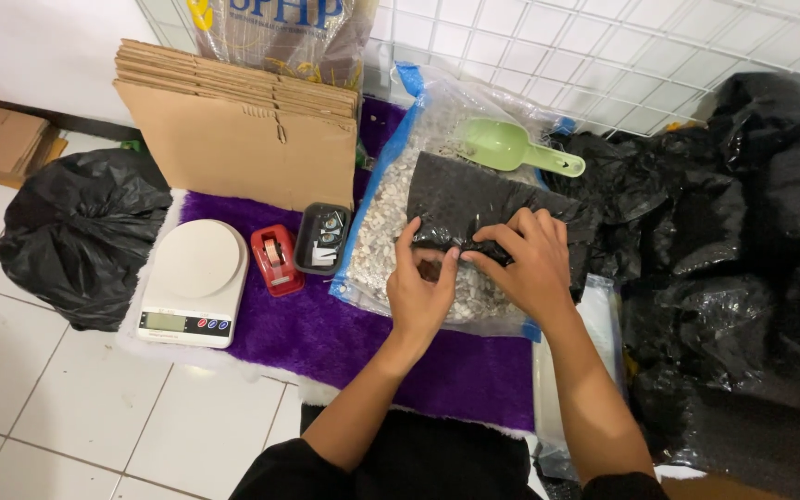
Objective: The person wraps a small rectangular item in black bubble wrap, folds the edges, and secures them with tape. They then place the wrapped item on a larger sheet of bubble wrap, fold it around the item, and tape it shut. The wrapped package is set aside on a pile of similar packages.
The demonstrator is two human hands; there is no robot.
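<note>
Both the left hand (421, 289) and right hand (531, 264) have their grip pinched on the near edge of a black pouch (483, 199), lying long-axis sideways atop the clear bag of pebbles (377, 227), right of the white scale (192, 282).

The rug (344, 333) is deep purple with a white fringe. On its left side sits a white scale (192, 282), and beside that a red tape dispenser (276, 260) and a dark grey tray (322, 239). Above the rug's right part, the clear bag with blue edges (391, 213) holds pale, speckled gravel and a light green scoop (511, 148). The pouch (474, 199) over it is black; behind the rug, brown cardboard (243, 139); left of it, a black sack (76, 231) on white floor tiles (67, 417)
</note>
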